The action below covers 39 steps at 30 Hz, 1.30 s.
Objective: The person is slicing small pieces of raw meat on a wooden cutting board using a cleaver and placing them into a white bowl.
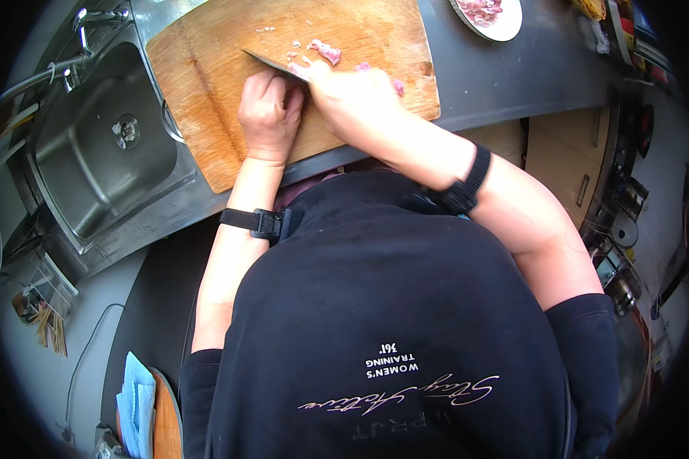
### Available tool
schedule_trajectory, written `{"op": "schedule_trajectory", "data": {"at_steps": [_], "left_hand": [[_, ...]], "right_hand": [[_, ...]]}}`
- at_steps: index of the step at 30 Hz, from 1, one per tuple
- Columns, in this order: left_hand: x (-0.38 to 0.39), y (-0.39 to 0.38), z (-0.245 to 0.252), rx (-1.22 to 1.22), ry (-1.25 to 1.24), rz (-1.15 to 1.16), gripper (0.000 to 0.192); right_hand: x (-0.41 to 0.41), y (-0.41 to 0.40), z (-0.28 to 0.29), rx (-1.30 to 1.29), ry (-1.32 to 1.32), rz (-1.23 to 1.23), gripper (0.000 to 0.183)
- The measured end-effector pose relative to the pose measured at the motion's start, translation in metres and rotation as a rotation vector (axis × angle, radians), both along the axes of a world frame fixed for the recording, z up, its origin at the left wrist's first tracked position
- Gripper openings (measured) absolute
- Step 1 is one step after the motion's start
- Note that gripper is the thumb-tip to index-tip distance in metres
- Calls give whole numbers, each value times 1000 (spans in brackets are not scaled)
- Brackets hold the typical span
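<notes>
My right hand (353, 92) is shut on a kitchen knife (273, 63), whose blade points up and left over a wooden cutting board (206, 120). My left hand (270, 109) rests on the board with curled fingers, just below the blade; whatever lies under its fingers is hidden. Beyond the knife lie a piece of raw meat (325, 51) and small scraps. Another bit of meat (399, 87) shows to the right of my right hand. A white plate (505, 26) with raw meat on it stands past the board's right side.
At the left is a stainless steel sink (103, 178) with a faucet (83, 34) behind it. The board overlaps the sink's edge and the grey countertop (476, 80). Drawers (568, 155) are below the counter at the right. A blue cloth (138, 401) lies at the lower left.
</notes>
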<state>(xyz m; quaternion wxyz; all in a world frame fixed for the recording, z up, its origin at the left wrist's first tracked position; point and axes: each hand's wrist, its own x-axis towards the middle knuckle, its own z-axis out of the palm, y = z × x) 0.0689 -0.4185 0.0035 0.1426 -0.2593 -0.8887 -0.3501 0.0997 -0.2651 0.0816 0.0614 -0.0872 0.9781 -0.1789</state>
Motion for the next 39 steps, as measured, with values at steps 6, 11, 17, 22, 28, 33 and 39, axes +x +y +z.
{"op": "schedule_trajectory", "data": {"at_steps": [6, 11, 17, 22, 28, 33, 39], "left_hand": [[-2, 2, 1, 46, -22, -34, 15], [1, -3, 14, 224, -243, -16, 14], [5, -6, 12, 126, -171, 19, 16], [2, -2, 10, 59, -55, -39, 19], [3, -3, 7, 33, -56, 4, 18], [3, -2, 6, 5, -107, 9, 15], [4, 0, 2, -9, -81, -19, 17]], "right_hand": [[25, 38, 4, 65, -59, 19, 19], [12, 35, 12, -22, 38, -161, 19], [30, 27, 35, 104, -68, 60, 13], [32, 27, 32, 44, -83, 59, 13], [12, 11, 22, 71, -199, 46, 17], [-27, -8, -1, -54, 38, 27, 17], [-28, -10, -5, -82, 63, 1, 14]]}}
